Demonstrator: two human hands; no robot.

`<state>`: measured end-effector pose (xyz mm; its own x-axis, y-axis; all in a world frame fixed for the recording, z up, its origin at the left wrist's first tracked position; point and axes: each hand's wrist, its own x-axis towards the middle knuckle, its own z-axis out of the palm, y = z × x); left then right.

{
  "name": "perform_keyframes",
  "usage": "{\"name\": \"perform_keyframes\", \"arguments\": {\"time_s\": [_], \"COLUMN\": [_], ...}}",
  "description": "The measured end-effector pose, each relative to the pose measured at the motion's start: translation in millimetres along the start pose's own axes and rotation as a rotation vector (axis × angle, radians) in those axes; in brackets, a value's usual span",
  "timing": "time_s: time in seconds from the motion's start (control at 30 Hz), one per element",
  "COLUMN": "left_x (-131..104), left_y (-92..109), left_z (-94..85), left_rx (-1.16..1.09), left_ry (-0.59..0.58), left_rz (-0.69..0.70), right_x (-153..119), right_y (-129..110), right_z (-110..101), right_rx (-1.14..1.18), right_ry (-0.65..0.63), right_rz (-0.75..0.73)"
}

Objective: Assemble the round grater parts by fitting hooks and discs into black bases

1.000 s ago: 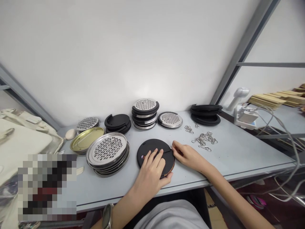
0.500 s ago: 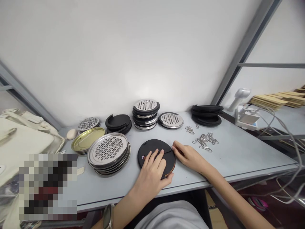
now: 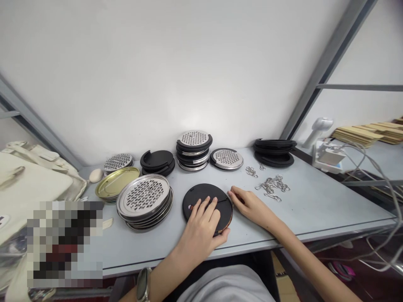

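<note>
A round black disc (image 3: pixel 198 193) lies on the grey table near its front edge, with a small round sticker at its left and a brownish strip along its lower right rim. My left hand (image 3: pixel 203 224) rests over the disc, fingers on its top and thumb at the front rim. At the disc's right edge, my right hand (image 3: pixel 248 204) has its fingers pinched together; whatever is between the fingertips is too small to make out. Metal clips (image 3: pixel 273 184) lie in a loose heap beyond my right hand.
Stacked metal grater discs (image 3: pixel 145 197) and gold lids (image 3: pixel 116 183) stand at left. Behind are black holders (image 3: pixel 159 161), a tall mixed stack (image 3: pixel 194 140), a single grater (image 3: pixel 227 158) and black rings (image 3: pixel 273 153). A white device (image 3: pixel 327 155) with cables stands right.
The view has shifted slightly. Both hands keep nearly the same places at the black disc, and the thin metal glint at my right fingertips is harder to see.
</note>
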<state>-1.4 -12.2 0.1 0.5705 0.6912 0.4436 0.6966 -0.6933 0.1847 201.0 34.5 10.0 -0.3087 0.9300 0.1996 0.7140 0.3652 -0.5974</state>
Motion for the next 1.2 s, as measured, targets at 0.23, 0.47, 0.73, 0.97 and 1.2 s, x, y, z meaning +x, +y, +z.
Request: {"name": "perform_keyframes", "arguments": {"time_s": [0.23,0.47,0.73,0.97,1.2], "left_x": [-0.5,-0.3,-0.8,-0.8,0.1], "left_y": [0.6,0.7,-0.5,-0.9,-0.3], "left_z": [0.2,0.6,1.6,4.5,1.9], "left_rx": [0.003,-0.001,0.001,0.01,0.009], "left_ry": [-0.003,0.003,0.023,0.038,0.027], "left_rz": [-0.002,-0.002,0.006,0.013,0.01], "right_x": [5.1,7.7,6.0,5.1,2.9], "right_y": [-1.5,-4.1,-2.6,0.2,-0.4], "right_z": [4.2,5.8,2.9,3.5,1.7], "right_rx": [-0.011,-0.051,-0.078,-0.072,-0.054], "right_ry": [0.001,-0.011,-0.048,-0.053,-0.058], "right_rz": [0.022,0.032,0.004,-0.001,-0.009]}}
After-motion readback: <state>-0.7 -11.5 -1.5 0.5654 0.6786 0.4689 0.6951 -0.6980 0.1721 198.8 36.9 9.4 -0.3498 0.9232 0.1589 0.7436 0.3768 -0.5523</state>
